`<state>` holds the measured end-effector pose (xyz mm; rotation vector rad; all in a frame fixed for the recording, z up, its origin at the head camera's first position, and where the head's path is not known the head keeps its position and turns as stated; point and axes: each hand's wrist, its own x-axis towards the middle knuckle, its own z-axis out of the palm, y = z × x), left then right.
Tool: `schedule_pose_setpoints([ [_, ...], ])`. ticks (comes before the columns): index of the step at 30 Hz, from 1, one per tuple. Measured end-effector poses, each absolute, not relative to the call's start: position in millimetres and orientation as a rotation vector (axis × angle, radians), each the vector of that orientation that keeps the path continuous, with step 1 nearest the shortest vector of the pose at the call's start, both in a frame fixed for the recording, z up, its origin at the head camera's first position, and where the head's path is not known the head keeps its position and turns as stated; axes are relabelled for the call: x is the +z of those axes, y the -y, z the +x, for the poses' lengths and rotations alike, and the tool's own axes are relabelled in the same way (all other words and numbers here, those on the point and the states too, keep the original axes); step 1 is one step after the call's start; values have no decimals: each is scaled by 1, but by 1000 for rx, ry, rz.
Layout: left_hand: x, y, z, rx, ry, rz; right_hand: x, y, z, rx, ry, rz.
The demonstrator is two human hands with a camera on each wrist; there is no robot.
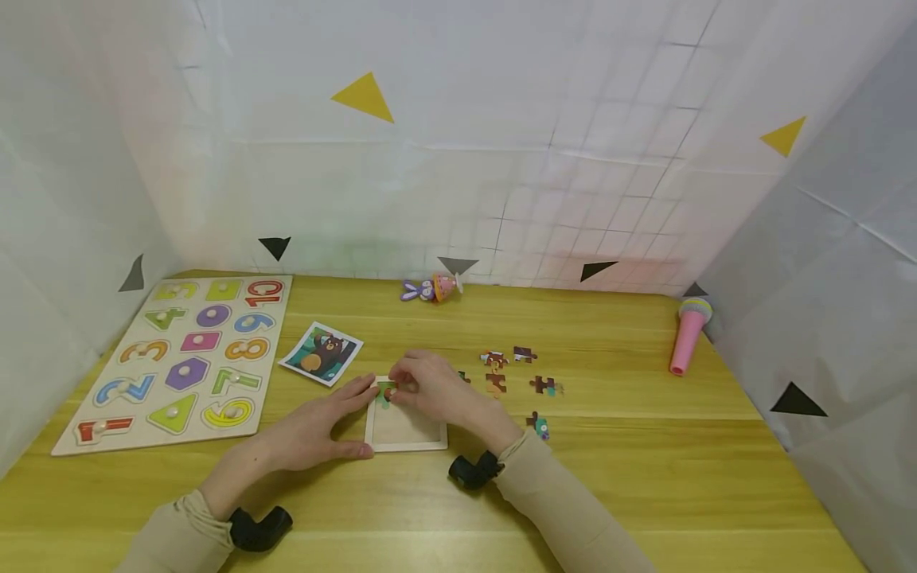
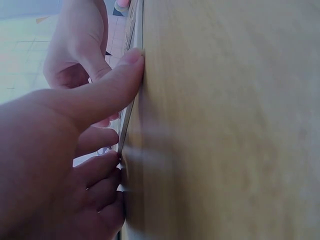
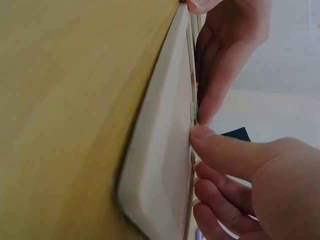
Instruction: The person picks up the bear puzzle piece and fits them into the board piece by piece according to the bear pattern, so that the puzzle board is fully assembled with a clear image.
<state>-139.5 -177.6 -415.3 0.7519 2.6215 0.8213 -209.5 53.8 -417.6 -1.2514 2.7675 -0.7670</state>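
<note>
A shallow wooden puzzle tray (image 1: 406,447) lies on the table before me. My left hand (image 1: 304,434) is spread along its left side, thumb at the near corner and fingertips by the far corner; in the left wrist view, the thumb (image 2: 112,95) touches the tray's edge. Over the tray's far part, my right hand (image 1: 437,390) curls its thumb and fingers at a small green-and-brown jigsaw piece (image 1: 386,394) in the far left corner. That piece is partly hidden by the fingers. The right wrist view shows the thumb (image 3: 215,145) low over the tray surface (image 3: 167,165).
Several loose jigsaw pieces (image 1: 496,383) lie right of the tray. A bear picture card (image 1: 322,354) and a number board (image 1: 179,358) are to the left. A rabbit toy (image 1: 433,288) lies at the back, a pink toy microphone (image 1: 689,338) at the far right.
</note>
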Motion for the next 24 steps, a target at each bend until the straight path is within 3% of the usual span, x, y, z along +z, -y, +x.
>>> schedule_pose_setpoints([
  [24, -417, 174, -139, 731, -2639, 819, -420, -56, -209, -751, -2815, -1164],
])
